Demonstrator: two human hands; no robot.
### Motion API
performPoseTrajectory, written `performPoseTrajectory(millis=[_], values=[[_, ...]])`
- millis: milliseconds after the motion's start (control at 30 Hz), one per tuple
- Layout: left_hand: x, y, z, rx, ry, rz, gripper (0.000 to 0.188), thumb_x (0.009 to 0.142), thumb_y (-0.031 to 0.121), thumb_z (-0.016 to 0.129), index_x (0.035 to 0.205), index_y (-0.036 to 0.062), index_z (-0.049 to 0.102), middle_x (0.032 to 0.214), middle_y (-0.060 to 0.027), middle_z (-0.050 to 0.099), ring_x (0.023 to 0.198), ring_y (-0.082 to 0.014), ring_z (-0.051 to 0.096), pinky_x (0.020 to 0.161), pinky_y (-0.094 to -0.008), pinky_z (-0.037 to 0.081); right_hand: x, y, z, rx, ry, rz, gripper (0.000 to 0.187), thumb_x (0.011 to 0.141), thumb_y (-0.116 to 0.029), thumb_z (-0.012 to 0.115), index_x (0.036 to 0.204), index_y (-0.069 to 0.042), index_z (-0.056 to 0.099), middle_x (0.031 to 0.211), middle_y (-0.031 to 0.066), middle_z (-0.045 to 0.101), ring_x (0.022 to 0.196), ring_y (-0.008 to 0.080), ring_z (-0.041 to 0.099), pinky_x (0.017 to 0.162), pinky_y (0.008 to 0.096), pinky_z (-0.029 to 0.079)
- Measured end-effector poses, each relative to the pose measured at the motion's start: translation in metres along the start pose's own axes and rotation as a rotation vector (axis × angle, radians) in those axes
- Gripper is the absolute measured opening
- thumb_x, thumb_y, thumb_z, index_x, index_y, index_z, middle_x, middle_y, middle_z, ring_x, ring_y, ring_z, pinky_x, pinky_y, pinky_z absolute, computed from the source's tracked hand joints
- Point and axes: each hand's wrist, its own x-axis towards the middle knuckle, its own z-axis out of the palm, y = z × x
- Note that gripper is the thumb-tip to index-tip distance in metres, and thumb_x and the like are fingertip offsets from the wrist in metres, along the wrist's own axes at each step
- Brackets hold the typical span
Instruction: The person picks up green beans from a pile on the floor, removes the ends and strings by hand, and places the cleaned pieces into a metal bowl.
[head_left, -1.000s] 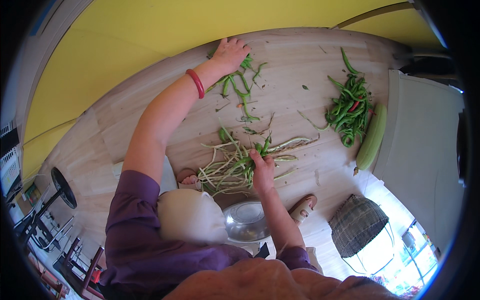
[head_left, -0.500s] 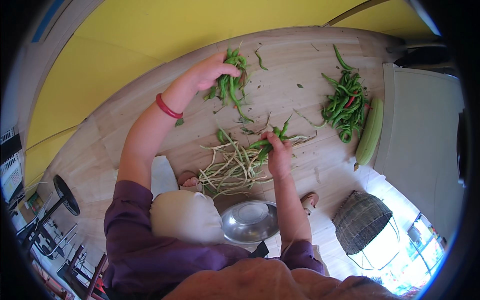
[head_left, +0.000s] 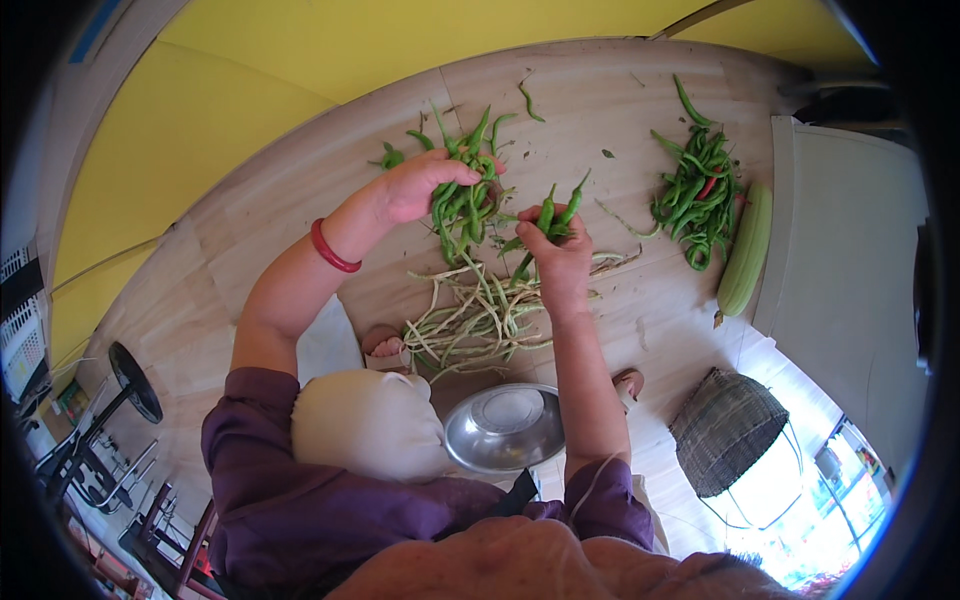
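Observation:
My left hand [head_left: 425, 185], with a red bangle [head_left: 333, 247] on its wrist, is closed round a thick bunch of green chili peppers [head_left: 466, 212]. To its right, my right hand [head_left: 560, 255] grips a few more green chili peppers [head_left: 563, 212] between thumb and fingers, their tips pointing up. Just below both hands, a loose heap of pale long beans [head_left: 470, 325] lies on the wooden floor. A couple of stray peppers [head_left: 390, 156] rest beyond my left hand, and a single one [head_left: 531, 100] lies farther off.
At right, a pile of green peppers [head_left: 690, 205] with a red one sits beside a long pale-green gourd [head_left: 745, 250]. A steel basin [head_left: 505, 428] stands near my body. A dark woven basket [head_left: 728, 430] is at lower right, a grey cabinet [head_left: 850, 250] behind it. Yellow panels [head_left: 250, 100] border the floor.
My left hand has lifted its bunch, shifting slightly nearer and to the right. My right hand has moved away from the beans, up toward the left hand, still holding its peppers.

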Motion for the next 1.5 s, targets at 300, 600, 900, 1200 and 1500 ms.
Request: performPoseTrajectory(millis=[300, 600, 900, 1200, 1500], values=[[-0.01, -0.019, -0.004, -0.031, 0.052, -0.033, 0.034, 0.082, 0.015, 0.052, 0.111, -0.0017, 0.051, 0.105, -0.0146, 0.059, 0.094, -0.0225, 0.06, 0.083, -0.0362, 0.049, 0.0, 0.019, 0.03, -0.443, 0.109, -0.206, 0.02, 0.07, -0.004, 0.068, 0.083, -0.003, 0.053, 0.063, 0.0073, 0.054, 0.056, 0.0154, 0.049, 0.055, 0.0301, 0.044], [-0.02, -0.025, -0.009, -0.221, 0.063, -0.072, 0.032, 0.086, 0.024, 0.053, 0.11, 0.0028, 0.052, 0.109, -0.017, 0.059, 0.097, -0.0278, 0.06, 0.085, -0.0392, 0.049, -0.011, 0.028, -0.008, -0.348, 0.133, 0.138, 0.021, 0.076, -0.011, 0.068, 0.089, 0.001, 0.056, 0.075, 0.0058, 0.061, 0.064, 0.0121, 0.053, 0.06, 0.0291, 0.047], [-0.024, -0.041, 0.002, -0.189, 0.178, 0.068, 0.038, 0.074, -0.003, 0.055, 0.112, -0.0003, 0.051, 0.111, -0.014, 0.058, 0.102, -0.026, 0.057, 0.095, -0.0376, 0.042, -0.02, 0.042, 0.041, 0.003, -0.105, 0.174, 0.034, 0.071, -0.001, 0.069, 0.102, 0.002, 0.056, 0.09, 0.0058, 0.064, 0.079, 0.0108, 0.057, 0.072, 0.0251, 0.047], [-0.028, -0.039, -0.001, -0.286, 0.149, 0.095, 0.035, 0.072, -0.005, 0.05, 0.107, -0.0022, 0.052, 0.11, -0.0144, 0.058, 0.104, -0.0255, 0.056, 0.09, -0.0369, 0.045, -0.023, 0.044, 0.031, -0.059, -0.052, 0.202, 0.03, 0.071, -0.002, 0.067, 0.097, 0.0, 0.054, 0.084, 0.0046, 0.061, 0.074, 0.0119, 0.056, 0.068, 0.0266, 0.047], [-0.039, -0.041, -0.007, -0.129, 0.157, 0.058, 0.046, 0.076, 0.004, 0.049, 0.122, 0.0044, 0.045, 0.117, -0.016, 0.054, 0.101, -0.0294, 0.056, 0.081, -0.041, 0.049, -0.025, 0.044, -0.003, -0.452, 0.091, 0.153, 0.039, 0.07, -0.013, 0.07, 0.099, 0.001, 0.048, 0.075, 0.0093, 0.059, 0.065, 0.0191, 0.056, 0.065, 0.0319, 0.047]])
